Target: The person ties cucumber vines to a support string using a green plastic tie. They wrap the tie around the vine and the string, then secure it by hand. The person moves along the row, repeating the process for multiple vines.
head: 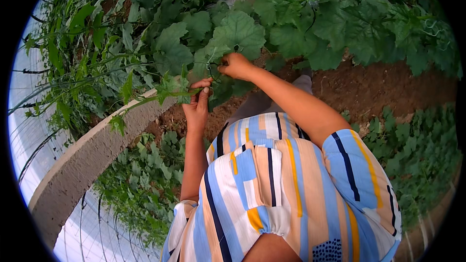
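Note:
Broad lobed leaves of a climbing vine (238,34) hang in front of me at the upper middle. My left hand (197,103) is raised with thumb and fingers pinched on a thin green vine stem (145,99) beside a small leaf. Just above and to the right, my right hand (235,66) has its fingertips bent together near a thin stem and a pale tendril (208,65), under the large leaf. What lies between the right fingertips is too small to tell.
A curved-looking concrete post (98,138) runs from lower left up to my left hand. More vines (364,25) fill the top and right. Brown soil (360,87) and low leafy plants (418,156) lie below; pale sheeting with dark lines (36,116) stands at the left.

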Available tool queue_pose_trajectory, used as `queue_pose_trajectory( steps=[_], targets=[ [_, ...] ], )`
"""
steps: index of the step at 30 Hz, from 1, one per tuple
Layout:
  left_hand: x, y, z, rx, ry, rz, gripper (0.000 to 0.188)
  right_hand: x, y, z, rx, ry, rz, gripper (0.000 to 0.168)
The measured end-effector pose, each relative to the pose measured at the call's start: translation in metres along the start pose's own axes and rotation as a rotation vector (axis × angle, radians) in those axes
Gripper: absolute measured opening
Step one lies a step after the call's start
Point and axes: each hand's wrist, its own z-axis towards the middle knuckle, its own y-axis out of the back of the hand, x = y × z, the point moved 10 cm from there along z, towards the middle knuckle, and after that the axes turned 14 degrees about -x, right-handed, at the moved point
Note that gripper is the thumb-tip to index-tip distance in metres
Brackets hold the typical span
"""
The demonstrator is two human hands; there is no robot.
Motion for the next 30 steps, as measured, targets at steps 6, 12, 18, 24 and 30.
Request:
queue_pose_trajectory(
  steps=[6,12,18,24,30],
  targets=[
    [0.001,0.006,-0.003,-0.038,0.001,0.001,0.009,-0.009,0.000,-0.011,0.116,-0.176,0.370,0.023],
    [0.013,0.013,-0.017,-0.074,0.050,-0.006,0.009,-0.022,0.006,-0.028,-0.027,-0.347,0.478,0.033],
    [0.021,0.030,-0.013,-0.180,0.050,-0.059,0.011,0.055,-0.011,-0.100,-0.127,0.145,0.231,0.058],
    [0.031,0.047,-0.017,-0.246,0.147,-0.073,0.012,0.081,-0.032,-0.123,0.071,0.222,0.178,0.064],
    [0.033,0.048,-0.017,-0.189,0.120,-0.076,0.014,0.069,-0.016,-0.113,-0.076,0.298,0.208,0.040]
  ],
)
